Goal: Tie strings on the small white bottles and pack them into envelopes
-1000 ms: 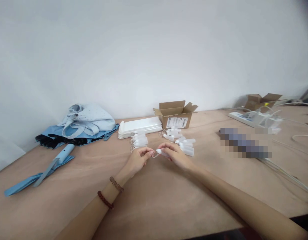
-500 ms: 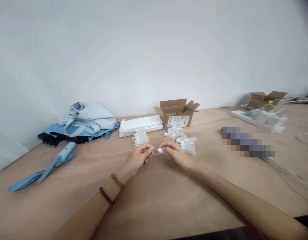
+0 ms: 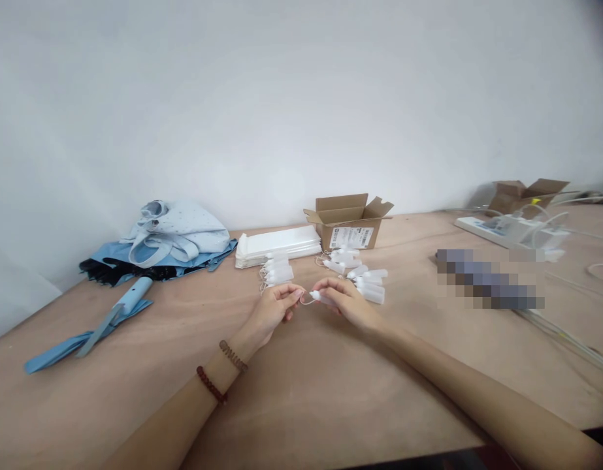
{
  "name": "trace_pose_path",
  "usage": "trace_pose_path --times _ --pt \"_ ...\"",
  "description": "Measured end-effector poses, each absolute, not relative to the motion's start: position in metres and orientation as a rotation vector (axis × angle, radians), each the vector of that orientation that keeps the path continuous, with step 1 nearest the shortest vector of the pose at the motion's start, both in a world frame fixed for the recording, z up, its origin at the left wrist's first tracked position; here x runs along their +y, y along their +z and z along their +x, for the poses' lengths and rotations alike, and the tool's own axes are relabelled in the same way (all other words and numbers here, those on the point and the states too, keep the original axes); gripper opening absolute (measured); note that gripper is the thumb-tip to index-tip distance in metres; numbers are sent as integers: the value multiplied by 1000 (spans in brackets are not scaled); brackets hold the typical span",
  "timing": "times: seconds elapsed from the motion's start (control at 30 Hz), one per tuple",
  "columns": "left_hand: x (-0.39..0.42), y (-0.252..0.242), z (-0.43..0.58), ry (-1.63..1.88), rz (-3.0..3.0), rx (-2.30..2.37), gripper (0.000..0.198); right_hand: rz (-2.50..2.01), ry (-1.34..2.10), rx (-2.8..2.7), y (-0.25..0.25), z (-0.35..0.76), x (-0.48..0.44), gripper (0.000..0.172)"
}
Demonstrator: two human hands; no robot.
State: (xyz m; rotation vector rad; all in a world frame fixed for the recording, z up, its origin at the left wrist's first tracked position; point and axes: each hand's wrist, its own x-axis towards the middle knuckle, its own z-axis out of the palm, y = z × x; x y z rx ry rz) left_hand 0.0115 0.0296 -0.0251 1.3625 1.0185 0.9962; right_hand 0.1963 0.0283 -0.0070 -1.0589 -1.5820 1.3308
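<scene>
Brown table [image 3: 301, 405] takes up most of it, w/ a blue umbrella [image 3: 102, 252] far left & a pale blue bag [image 3: 193, 228] on top of that. Cardboard box [image 3: 350, 236] w/ flaps up sits far side, abt mid, white packs [image 3: 279, 241] stacked just left of it. L hand [image 3: 272, 311] & R hand [image 3: 350, 305] are mid-table, close tgthr. Small white bottles [image 3: 372, 287] lie in clumps just past them, left + right. Held bottle [image 3: 323, 298] is pinched btwn R thumb & fingers, nozzle facing left. Thin strand [image 3: 308, 302] curves from nozzle to L fingertips, which pinch its end.
</scene>
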Motion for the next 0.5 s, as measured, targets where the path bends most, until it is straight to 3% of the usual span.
trace_pose_path --times 0.5 --pt "27 -21 13 1009 1299 1006 30 -1048 1315 -1561 -4 194 26 15"
